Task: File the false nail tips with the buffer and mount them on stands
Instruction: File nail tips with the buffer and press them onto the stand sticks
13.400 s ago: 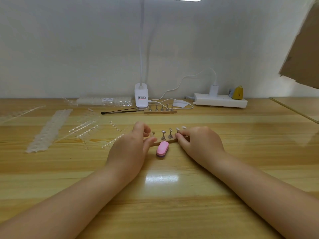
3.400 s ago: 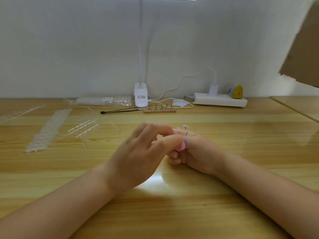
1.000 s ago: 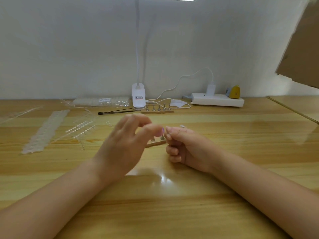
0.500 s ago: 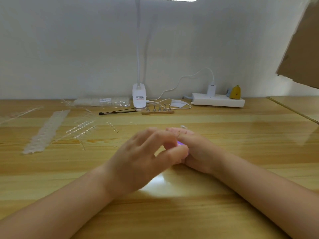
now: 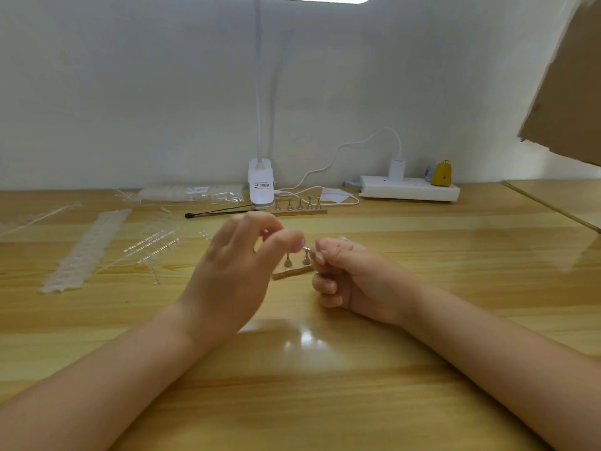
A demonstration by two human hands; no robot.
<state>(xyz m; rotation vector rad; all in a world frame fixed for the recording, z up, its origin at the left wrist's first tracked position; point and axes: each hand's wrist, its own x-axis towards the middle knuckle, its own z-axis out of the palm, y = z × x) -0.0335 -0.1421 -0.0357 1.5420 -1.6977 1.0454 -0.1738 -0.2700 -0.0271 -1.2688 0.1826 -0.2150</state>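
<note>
Head camera looks down on my two hands held close together just above the wooden counter (image 5: 325, 402), and the risks all come from how small the pieces are. My left hand (image 5: 234, 271) is raised with the palm turned away and the fingers curled, thumb and forefinger pinching the small pink and lilac buffer block (image 5: 301, 245), of which only a sliver shows past my thumb. My right hand (image 5: 354, 281) rests its heel on the counter, fingers curled, thumb and forefinger pinched together at the tip; I judge the clear false nail tip (image 5: 309, 252) is held there, though it is too small and glassy to make out surely. If I press the buffer too hard or at a slant, the tip could spring out of my pinch and vanish against the glossy wood. Right behind my fingertips stands the near wooden strip with small metal nail stands (image 5: 292, 266); a wide filing stroke could knock a stand over or push the strip askew. A second strip of stands (image 5: 299, 206) sits well back by the white clip lamp base (image 5: 260, 185), out of reach of any slip. The clear plastic nail tip strips (image 5: 87, 249) lie to my left, well apart from both hands.
</note>
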